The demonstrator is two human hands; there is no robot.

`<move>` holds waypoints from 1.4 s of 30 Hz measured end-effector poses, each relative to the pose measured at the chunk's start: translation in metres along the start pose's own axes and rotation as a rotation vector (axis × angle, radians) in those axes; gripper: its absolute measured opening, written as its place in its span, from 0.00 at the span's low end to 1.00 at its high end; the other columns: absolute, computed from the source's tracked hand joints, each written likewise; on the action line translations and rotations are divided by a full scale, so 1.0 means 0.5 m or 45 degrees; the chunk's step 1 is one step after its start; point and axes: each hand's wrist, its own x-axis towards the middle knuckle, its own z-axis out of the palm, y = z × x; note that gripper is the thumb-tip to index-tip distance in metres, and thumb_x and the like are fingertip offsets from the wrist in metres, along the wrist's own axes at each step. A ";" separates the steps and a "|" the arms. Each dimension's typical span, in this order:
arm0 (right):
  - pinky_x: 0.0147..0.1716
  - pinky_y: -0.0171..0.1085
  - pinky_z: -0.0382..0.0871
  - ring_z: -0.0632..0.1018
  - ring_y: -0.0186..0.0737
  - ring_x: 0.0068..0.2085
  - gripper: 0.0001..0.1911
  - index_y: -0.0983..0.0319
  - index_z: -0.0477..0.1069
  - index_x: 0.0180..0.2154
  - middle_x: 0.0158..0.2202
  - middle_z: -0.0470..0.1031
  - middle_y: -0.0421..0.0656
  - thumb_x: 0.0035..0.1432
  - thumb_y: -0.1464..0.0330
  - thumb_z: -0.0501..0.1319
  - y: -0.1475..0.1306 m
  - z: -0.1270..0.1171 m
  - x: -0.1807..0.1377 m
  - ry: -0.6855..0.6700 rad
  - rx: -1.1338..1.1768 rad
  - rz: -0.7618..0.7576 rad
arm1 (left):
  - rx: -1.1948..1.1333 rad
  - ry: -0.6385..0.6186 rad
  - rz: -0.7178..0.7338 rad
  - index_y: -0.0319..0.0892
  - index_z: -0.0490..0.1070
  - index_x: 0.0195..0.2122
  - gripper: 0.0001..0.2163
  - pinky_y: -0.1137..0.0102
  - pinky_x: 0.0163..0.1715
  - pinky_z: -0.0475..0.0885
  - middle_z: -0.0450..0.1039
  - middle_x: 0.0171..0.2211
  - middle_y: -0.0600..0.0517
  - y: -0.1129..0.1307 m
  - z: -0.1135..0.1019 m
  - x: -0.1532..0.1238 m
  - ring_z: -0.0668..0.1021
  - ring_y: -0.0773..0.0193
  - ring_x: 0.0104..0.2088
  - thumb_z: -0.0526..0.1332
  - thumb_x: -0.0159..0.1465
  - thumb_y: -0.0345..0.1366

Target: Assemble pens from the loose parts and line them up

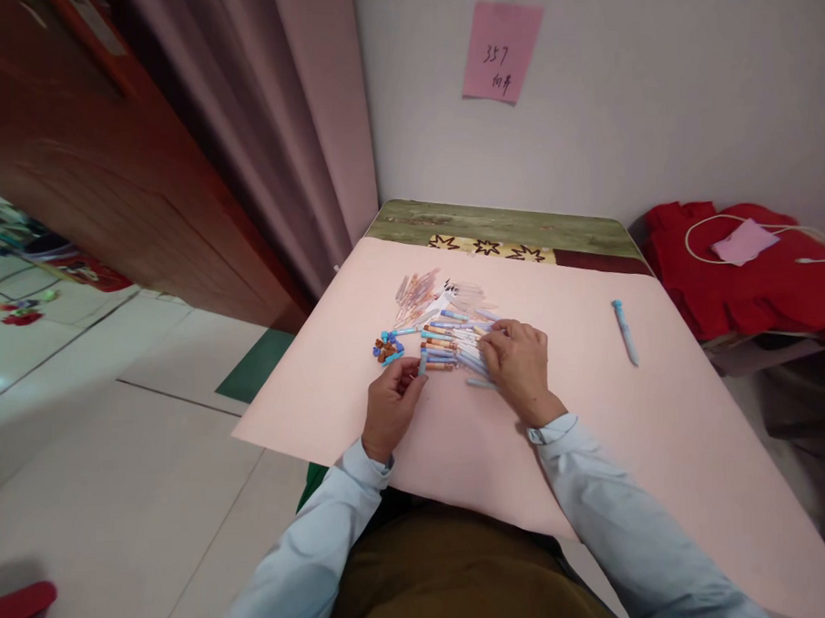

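Between my two hands lies a pile of blue and orange-brown pen barrels (442, 342) on the pale pink table cover. My left hand (391, 403) pinches a light blue pen barrel (422, 361) upright-looking between thumb and fingers, at the pile's near left edge. On the pile's right side rests my right hand (523, 366), its fingers drawn together over the barrel ends; what they grip is hidden. Small blue and brown pen toppers (388, 348) sit in a heap just beyond my left hand. Behind the barrels, thin brownish sticks (417, 295) lie bunched beside whitish thin pieces.
One whole light blue pen (625, 332) lies apart on the right of the pink table cover (597, 465). A red cloth (740, 286) with a white cable is beyond the right edge. A brown door (140, 175) and curtain (273, 105) stand at left.
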 end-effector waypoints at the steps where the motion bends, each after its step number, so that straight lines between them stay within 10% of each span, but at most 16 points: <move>1: 0.47 0.45 0.52 0.69 0.44 0.44 0.13 0.59 0.79 0.33 0.46 0.75 0.46 0.64 0.68 0.57 0.000 0.001 0.008 -0.021 -0.010 -0.008 | 0.008 -0.002 0.004 0.42 0.73 0.44 0.11 0.72 0.32 0.71 0.74 0.32 0.53 0.001 0.000 0.000 0.75 0.67 0.30 0.63 0.63 0.39; 30: 0.47 0.47 0.51 0.70 0.48 0.44 0.15 0.67 0.78 0.34 0.40 0.77 0.53 0.64 0.75 0.52 -0.046 0.012 0.090 -0.424 -0.377 -0.438 | 0.010 -0.044 0.006 0.42 0.74 0.42 0.08 0.73 0.31 0.71 0.76 0.32 0.53 0.002 0.002 0.001 0.76 0.68 0.30 0.63 0.62 0.36; 36: 0.45 0.43 0.59 0.74 0.45 0.42 0.11 0.64 0.75 0.38 0.41 0.78 0.49 0.65 0.68 0.56 -0.024 -0.028 0.060 -0.174 -0.142 -0.191 | 0.026 -0.029 0.041 0.42 0.75 0.41 0.08 0.73 0.29 0.70 0.75 0.32 0.53 0.004 0.002 -0.001 0.74 0.69 0.28 0.64 0.61 0.34; 42: 0.30 0.33 0.66 0.74 0.34 0.26 0.09 0.61 0.74 0.32 0.25 0.76 0.38 0.59 0.62 0.62 -0.027 -0.006 -0.001 -0.007 0.709 0.250 | 0.101 -0.046 0.137 0.42 0.76 0.40 0.07 0.74 0.27 0.68 0.73 0.30 0.54 0.007 0.002 -0.002 0.71 0.70 0.26 0.66 0.60 0.31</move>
